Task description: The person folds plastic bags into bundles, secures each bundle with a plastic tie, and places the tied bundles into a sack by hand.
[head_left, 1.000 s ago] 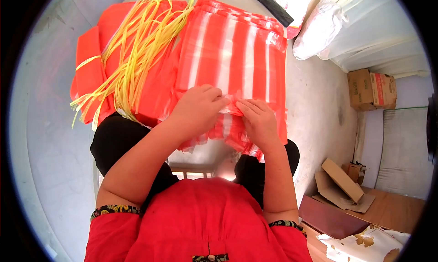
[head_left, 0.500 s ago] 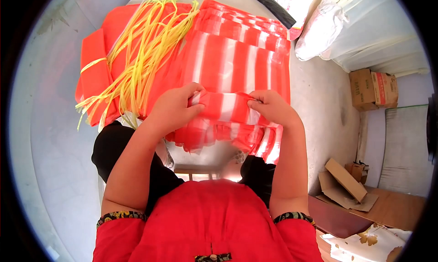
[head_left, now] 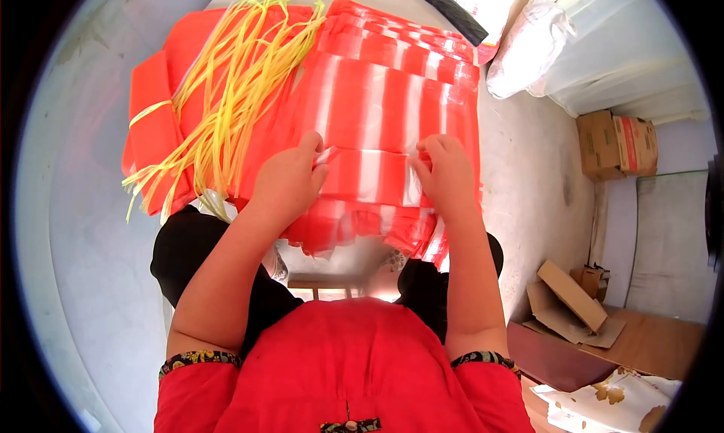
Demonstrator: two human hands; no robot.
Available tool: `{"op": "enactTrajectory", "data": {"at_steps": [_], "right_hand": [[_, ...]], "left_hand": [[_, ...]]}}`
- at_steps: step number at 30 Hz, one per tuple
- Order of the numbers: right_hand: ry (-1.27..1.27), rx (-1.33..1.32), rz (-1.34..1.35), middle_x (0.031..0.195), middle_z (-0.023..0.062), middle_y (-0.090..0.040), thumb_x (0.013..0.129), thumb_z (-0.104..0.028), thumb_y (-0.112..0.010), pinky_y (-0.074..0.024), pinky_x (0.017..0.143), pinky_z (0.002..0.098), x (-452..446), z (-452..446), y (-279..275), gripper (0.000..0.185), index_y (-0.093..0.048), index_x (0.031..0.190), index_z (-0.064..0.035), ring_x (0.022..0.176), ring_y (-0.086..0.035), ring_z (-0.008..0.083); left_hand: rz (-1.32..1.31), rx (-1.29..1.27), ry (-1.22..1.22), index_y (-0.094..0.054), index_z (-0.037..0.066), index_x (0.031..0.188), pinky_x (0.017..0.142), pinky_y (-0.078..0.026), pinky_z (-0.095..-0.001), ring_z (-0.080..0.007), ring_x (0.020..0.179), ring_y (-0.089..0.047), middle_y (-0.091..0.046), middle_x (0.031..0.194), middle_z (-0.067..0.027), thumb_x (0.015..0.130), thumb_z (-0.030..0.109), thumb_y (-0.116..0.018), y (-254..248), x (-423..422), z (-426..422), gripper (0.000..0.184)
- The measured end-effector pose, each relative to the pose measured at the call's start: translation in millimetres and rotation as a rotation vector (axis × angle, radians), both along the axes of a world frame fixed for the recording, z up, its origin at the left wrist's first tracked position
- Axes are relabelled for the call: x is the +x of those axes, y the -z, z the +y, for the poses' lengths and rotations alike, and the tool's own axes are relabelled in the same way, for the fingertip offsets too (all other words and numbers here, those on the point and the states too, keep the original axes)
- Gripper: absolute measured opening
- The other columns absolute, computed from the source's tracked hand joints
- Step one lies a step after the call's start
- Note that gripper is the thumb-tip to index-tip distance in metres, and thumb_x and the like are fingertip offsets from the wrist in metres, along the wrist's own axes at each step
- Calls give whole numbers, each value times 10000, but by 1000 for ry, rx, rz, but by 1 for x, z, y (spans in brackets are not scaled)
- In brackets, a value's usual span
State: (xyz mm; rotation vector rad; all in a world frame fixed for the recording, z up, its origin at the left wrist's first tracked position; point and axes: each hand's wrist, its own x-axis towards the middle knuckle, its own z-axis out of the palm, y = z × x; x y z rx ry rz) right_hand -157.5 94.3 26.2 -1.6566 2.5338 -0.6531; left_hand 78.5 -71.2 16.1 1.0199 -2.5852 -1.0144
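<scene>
A stack of thin red-and-white striped plastic bags (head_left: 369, 109) lies in front of me, its gathered lower edges hanging over the table's near side. My left hand (head_left: 290, 180) has its bent fingers on the top bag's near part, a bit of plastic between thumb and forefinger. My right hand (head_left: 446, 173) curls over the same bag on the other side, thumb and fingertips at a pale stripe. The exact grip of the fingertips is partly hidden. Left of the stack, a bunch of yellow plastic strips (head_left: 234, 116) is spread over red folded bundles (head_left: 154, 93).
A black bar (head_left: 445, 10) lies at the table's far edge, beside a white plastic-wrapped package (head_left: 532, 44). Cardboard boxes (head_left: 618, 146) stand by the right wall. Flattened cardboard (head_left: 573, 305) rests lower right, near a flower-patterned cloth (head_left: 603, 403). My knees are under the table edge.
The raised fold of the top bag has come down flatter on the stack. My right hand has turned with its fingers pointing further forward; my left hand has shifted slightly.
</scene>
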Motion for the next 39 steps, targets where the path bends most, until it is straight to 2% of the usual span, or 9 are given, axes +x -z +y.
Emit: {"op": "enactTrajectory", "data": {"at_steps": [2, 5, 11, 14, 20, 29, 35, 38, 39], "right_hand": [[-118, -60, 197, 1126, 100, -715, 836, -82, -793, -553, 866, 430, 8, 17, 3, 276, -699, 1092, -38, 1010, -676, 319], [-256, -119, 11, 1196, 112, -704, 820, -56, -756, -522, 980, 468, 31, 39, 4, 320, -705, 1135, -34, 1162, -639, 351], [-276, -95, 15, 1379, 153, -631, 793, 29, -711, -481, 1099, 472, 17, 59, 14, 482, -671, 1270, -30, 1309, -575, 380], [-276, -66, 50, 1396, 154, -625, 780, 47, -696, -477, 1114, 469, 13, 62, 11, 523, -658, 1296, -30, 1341, -557, 377], [-271, -26, 104, 1398, 158, -625, 760, 57, -677, -483, 1106, 469, 17, 55, -2, 526, -663, 1278, -32, 1336, -565, 367], [-191, 60, 213, 1420, 142, -637, 754, 56, -672, -487, 1105, 450, -3, 57, 2, 544, -682, 1288, -47, 1346, -567, 342], [-177, 34, 41, 1197, 105, -757, 847, 62, -672, -550, 1000, 394, -15, 69, -23, 383, -736, 1214, -25, 1175, -688, 296], [50, 109, -528, 1017, 113, -787, 883, 9, -699, -580, 870, 344, -20, 82, -52, 264, -736, 1144, 33, 962, -745, 235], [127, 19, -694, 919, 63, -772, 935, -29, -709, -555, 768, 289, -22, 84, -52, 158, -745, 1079, 24, 854, -704, 117]], "left_hand": [[-11, -25, -1, -532, 57, 1180, 804, -529, -520, -443, 938, -688, -710, 977, -221, 966, 201, -685, 1, -1, 1, 300], [9, -55, -14, -525, 58, 1159, 796, -527, -522, -437, 960, -682, -705, 1035, -220, 967, 182, -680, -2, -2, 6, 276], [-65, -203, 27, -620, 67, 1183, 869, -546, -494, -401, 1085, -668, -643, 1287, -186, 933, 155, -710, -6, -3, 11, 280], [156, -573, 273, -669, 80, 1253, 995, -529, -462, -370, 1205, -631, -624, 1357, -162, 869, 152, -755, 9, 3, 4, 400], [173, -499, 427, -648, 23, 1343, 1140, -459, -432, -354, 1326, -566, -611, 1414, -157, 752, 108, -779, 2, 11, 8, 611], [167, -540, 413, -683, -13, 1281, 1148, -469, -425, -324, 1334, -588, -659, 1400, -149, 766, -24, -675, 18, 12, -3, 515], [296, -175, 337, -733, 24, 1200, 1020, -549, -392, -299, 1159, -703, -755, 1200, -140, 882, -2, -685, -9, 26, -12, 323], [225, 351, 130, -723, 15, 1159, 867, -554, -308, -166, 946, -712, -762, 1002, -84, 955, 67, -697, -19, 32, -15, 212], [234, 371, 94, -717, 12, 1139, 822, -536, -293, -135, 893, -678, -736, 949, -63, 969, 91, -699, -21, 31, -14, 187]]}}
